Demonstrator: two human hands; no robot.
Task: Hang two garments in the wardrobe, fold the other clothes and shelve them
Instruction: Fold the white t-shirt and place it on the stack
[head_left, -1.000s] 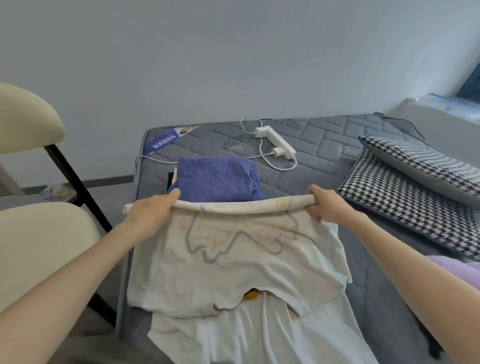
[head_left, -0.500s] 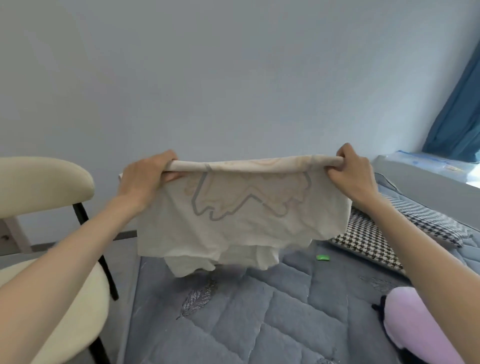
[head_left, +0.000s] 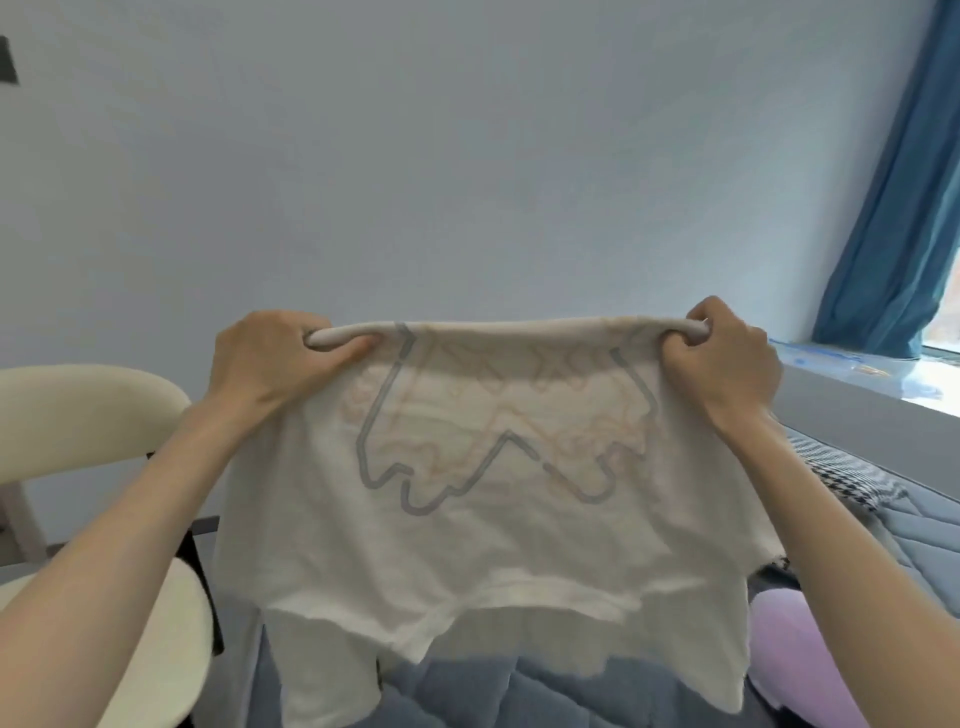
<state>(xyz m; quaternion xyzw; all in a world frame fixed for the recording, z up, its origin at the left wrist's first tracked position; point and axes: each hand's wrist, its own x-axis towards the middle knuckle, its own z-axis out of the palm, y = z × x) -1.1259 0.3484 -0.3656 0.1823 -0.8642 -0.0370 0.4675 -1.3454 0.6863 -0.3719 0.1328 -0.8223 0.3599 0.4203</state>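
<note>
- The shirt (head_left: 493, 519) hangs between the left hand (head_left: 270, 358) and the right hand (head_left: 727, 358), up over the bed (head_left: 493, 691).
- The chair (head_left: 78, 410) stands left of the bed, behind the left arm.
- The pillow (head_left: 852, 467) lies on the bed at right, beyond the right arm.
- The curtain (head_left: 893, 234) hangs far right, above the ledge (head_left: 857, 405).

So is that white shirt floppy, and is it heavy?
Probably floppy: the shirt sags in loose folds below its rolled top edge. Likely light too, since the left hand and right hand hold it up just by gripping the two ends.
</note>
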